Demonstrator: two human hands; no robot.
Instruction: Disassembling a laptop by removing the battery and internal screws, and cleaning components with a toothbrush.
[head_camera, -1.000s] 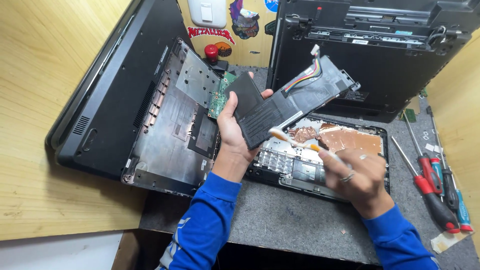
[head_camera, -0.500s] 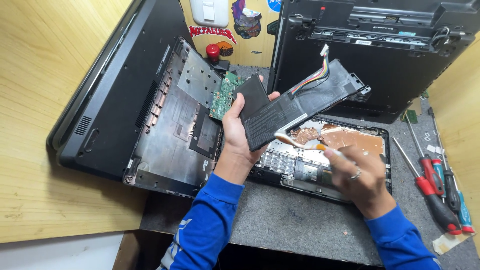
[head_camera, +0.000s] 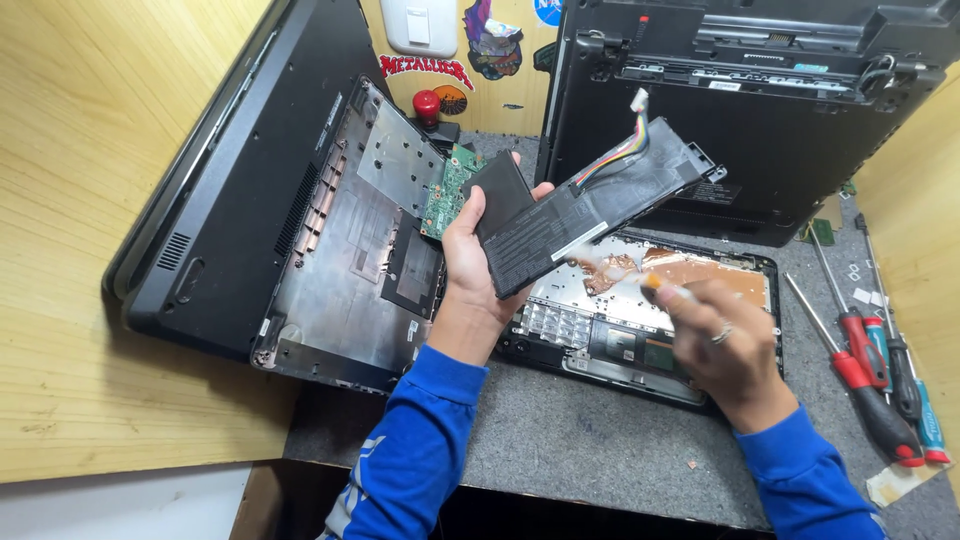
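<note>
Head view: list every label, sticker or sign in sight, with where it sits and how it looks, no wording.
Battery label: pale strip on the black battery pack in the left hand.
Red sticker: jagged red shape on the back wall.
Colourful sticker: purple and mixed colours, back wall, right of the white switch plate.
Laptop label: small pale strip on the upright black laptop base.

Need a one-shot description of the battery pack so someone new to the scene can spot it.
Start at the opened laptop base lying flat on the grey mat. Just above it, the left hand holds up a long, flat black battery pack, tilted. Unlike the other black parts, it has a bundle of coloured wires ending in a white plug at its upper end.
</note>
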